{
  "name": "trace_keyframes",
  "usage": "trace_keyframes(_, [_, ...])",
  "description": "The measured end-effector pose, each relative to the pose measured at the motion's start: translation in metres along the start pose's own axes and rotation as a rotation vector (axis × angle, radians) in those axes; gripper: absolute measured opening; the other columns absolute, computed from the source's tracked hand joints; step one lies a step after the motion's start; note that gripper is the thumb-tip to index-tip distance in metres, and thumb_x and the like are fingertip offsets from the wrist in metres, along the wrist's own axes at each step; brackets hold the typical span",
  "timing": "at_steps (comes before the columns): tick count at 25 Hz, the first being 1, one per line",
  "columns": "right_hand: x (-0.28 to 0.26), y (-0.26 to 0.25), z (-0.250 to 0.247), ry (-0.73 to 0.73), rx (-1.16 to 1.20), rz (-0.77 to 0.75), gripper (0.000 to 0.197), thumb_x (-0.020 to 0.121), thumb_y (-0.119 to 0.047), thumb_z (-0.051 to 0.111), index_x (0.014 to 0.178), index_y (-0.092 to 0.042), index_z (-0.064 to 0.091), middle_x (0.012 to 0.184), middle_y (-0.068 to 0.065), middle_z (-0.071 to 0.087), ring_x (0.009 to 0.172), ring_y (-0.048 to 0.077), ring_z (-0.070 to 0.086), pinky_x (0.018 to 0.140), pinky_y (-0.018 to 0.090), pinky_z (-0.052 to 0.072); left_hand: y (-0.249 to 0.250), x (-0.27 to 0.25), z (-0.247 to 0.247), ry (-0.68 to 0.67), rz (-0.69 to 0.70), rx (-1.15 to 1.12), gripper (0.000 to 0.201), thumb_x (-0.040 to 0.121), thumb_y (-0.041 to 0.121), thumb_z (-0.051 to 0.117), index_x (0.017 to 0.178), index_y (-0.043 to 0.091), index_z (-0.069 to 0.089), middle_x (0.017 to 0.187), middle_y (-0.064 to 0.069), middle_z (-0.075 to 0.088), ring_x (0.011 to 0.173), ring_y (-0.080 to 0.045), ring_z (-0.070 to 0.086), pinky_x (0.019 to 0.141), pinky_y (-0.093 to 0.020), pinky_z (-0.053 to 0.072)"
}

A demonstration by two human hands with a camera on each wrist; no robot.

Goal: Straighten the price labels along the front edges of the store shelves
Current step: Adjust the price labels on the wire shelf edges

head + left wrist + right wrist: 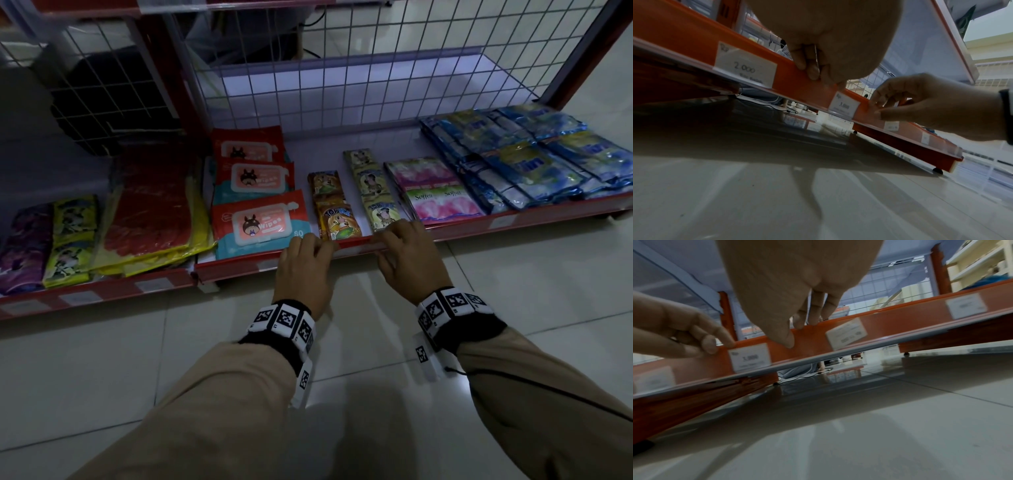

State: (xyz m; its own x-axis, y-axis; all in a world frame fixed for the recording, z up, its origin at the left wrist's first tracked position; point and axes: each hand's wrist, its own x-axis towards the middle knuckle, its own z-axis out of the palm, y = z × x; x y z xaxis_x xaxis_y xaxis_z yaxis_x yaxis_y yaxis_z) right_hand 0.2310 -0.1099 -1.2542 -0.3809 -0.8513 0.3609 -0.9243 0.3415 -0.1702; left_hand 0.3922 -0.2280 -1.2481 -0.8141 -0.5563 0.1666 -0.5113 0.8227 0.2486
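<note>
The bottom shelf's red front rail (pixel 352 244) carries paper price labels behind a clear strip. My left hand (pixel 317 245) and right hand (pixel 394 233) both grip this rail, fingers curled over its top edge and thumbs on its face. Between them sits the "3.000" label (pixel 750 357), straight in the strip. Just right of my right thumb (pixel 787 341) a second label (pixel 846 333) sits tilted. A "2.000" label (pixel 745 68) lies left of my left fingers (pixel 812 69). My right hand (pixel 877 107) pinches the rail at the "3.000" label's (pixel 843 105) right edge.
On the shelf lie wipes packs (pixel 260 224), small snack sachets (pixel 337 222), pink Soffell sachets (pixel 442 204) and blue packets (pixel 534 154). A wire grid (pixel 342 75) backs the shelf. A neighbouring shelf (pixel 102 291) with more labels adjoins on the left. Tiled floor (pixel 342 342) lies below.
</note>
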Motion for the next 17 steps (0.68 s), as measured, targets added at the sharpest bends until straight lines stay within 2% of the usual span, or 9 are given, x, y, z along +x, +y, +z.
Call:
trace_keyframes(2, [-0.004,0.007,-0.002,0.045,-0.037,0.035,0.027,0.071,-0.009,0.070,0.097,-0.005,0.064,0.096,0.017,0.058,0.087,0.036,0.051,0.074,0.043,0.046,0.002,-0.001,0.000,0.024,-0.009,0.004,0.046,0.076,0.006,0.056,0.120,0.017,0.055,0.110,-0.007,0.048,0.103,-0.027,0.042,0.083,-0.035,0.034])
trace_keyframes(6, [-0.009,0.017,-0.006,0.062,-0.120,0.118,0.025,0.071,-0.015,0.069,0.094,-0.010,0.064,0.099,0.014,0.058,0.091,0.035,0.050,0.075,0.040,0.040,0.016,0.000,0.003,0.052,-0.047,0.072,0.048,0.072,0.008,0.060,0.120,0.015,0.053,0.119,-0.008,0.047,0.107,-0.029,0.042,0.085,-0.036,0.035])
trace_keyframes(9, [-0.009,0.024,-0.008,0.084,-0.121,0.150,0.021,0.072,-0.014,0.069,0.093,-0.011,0.065,0.097,0.013,0.058,0.091,0.034,0.050,0.074,0.041,0.040,0.029,0.008,0.005,0.038,0.059,0.037,0.056,0.074,0.008,0.059,0.129,0.017,0.049,0.124,-0.006,0.048,0.113,-0.029,0.042,0.090,-0.038,0.034])
trace_keyframes(13, [-0.010,0.036,-0.005,0.096,-0.049,0.126,0.018,0.074,-0.008,0.066,0.092,-0.004,0.064,0.094,0.017,0.058,0.088,0.034,0.050,0.074,0.041,0.042,0.050,0.020,0.013,-0.043,0.256,0.022,0.056,0.084,0.012,0.052,0.139,0.017,0.042,0.139,-0.004,0.045,0.128,-0.027,0.037,0.103,-0.039,0.028])
trace_keyframes(17, [-0.011,0.041,-0.001,0.133,0.003,0.078,0.015,0.075,-0.002,0.065,0.090,-0.001,0.062,0.091,0.018,0.059,0.085,0.035,0.054,0.071,0.040,0.046,0.057,0.025,0.021,-0.070,0.266,0.038,0.056,0.086,0.009,0.044,0.141,0.015,0.038,0.140,-0.006,0.044,0.128,-0.028,0.036,0.103,-0.039,0.028])
